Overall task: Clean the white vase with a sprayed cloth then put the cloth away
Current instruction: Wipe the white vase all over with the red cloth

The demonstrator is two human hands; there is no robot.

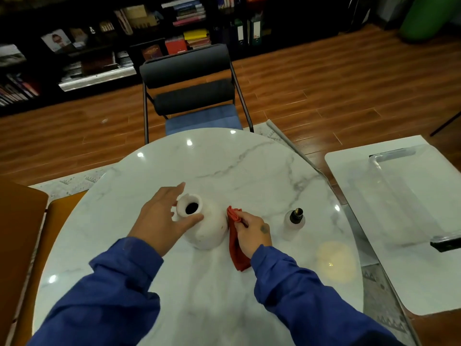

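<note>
Blue sleeves [119, 290] low and close, both hands up at the white vase [208, 227] on the marble table [224, 161].

Left hand [162, 216] open, thumb and fingers around the vase neck, maybe just touching. Right hand [252, 232] pinched shut on the red cloth [235, 248], pressed to the vase's right side. Spray bottle [294, 223] standing near, off to the right. Best to hold the neck firm, rub round and round, turn slowly, press gently so nothing tips.

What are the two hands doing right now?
Left hand: open, fingers steadying the white vase at its neck.
Right hand: closed, holding the red cloth against the vase's side.
</note>
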